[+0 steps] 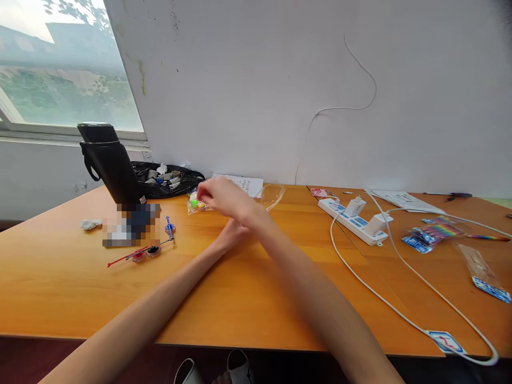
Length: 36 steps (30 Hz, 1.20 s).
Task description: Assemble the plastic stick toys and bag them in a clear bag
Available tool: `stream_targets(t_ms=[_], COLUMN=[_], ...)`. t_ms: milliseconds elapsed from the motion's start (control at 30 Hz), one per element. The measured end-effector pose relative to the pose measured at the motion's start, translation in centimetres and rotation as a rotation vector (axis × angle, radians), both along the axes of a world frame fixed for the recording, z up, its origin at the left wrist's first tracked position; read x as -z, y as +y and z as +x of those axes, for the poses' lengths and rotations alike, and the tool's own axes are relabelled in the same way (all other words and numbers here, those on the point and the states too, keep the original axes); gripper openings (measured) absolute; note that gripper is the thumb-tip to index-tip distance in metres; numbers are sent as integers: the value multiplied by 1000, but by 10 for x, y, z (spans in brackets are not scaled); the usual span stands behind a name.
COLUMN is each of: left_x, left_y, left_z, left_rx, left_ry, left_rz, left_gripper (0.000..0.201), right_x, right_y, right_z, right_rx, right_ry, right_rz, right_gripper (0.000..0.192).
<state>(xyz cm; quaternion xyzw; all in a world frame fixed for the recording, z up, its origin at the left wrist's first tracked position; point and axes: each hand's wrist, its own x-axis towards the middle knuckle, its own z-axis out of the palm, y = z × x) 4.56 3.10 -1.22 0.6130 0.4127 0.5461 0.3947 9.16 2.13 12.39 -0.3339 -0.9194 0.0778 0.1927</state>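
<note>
My right hand [224,196] reaches across the orange table [248,288] and its fingertips touch a small clear packet [195,204] with green and yellow bits inside. Whether the fingers grip the packet or only touch it is unclear. My left hand [232,234] lies under my right forearm, mostly hidden, resting on the table. A clear plastic wrapper [272,194] lies just right of my right hand.
A black flask [110,162] and a black bag of small parts [168,178] stand at the back left. Red and blue toy pieces [140,253] lie nearby. A white power strip [354,218] with chargers, cables, colourful packets [434,233] and papers fill the right side.
</note>
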Motion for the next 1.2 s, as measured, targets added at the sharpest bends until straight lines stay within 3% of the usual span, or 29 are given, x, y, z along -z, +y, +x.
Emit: stream_targets(t_ms=[133,267,400,533,667,833,900,1033,1100,1200], left_x=[1,5,5,4,5,6,6,6,5,4], left_y=[-7,-8,-7,-8,-7,-5,-5,-6,-7,-6], left_z=[-1,-2,-2,-2,-2,-2,-2,-3,-4,-4], left_rx=[105,121,131,131,125,138,148,145,135,143], left_ry=[-17,-23,-29,-31,-27,-45,-54,-34,-8,5], left_rz=[-30,-53,-43,-56,-48,-69,-65,-61,-73,-67], left_gripper=[73,77,77,78,78,80,80,79,78,75], right_x=[-45,-73,-84,-81,-70,-53,-47,-43,-43,-33], right_y=[-7,-16,-19,-10,9,30,35,32,25,11], right_z=[53,107,148,168,167,151,143,121,103,65], right_rx=[108,244,425,529,549,329,303,396,336,152], right_ry=[82,180,225,204,178,39,-36,-17,45,52], right_rz=[11,78,132,134,100,-146,-189,-9,54,17], right_gripper=[31,23,19,16,18,20,20,22,23,23])
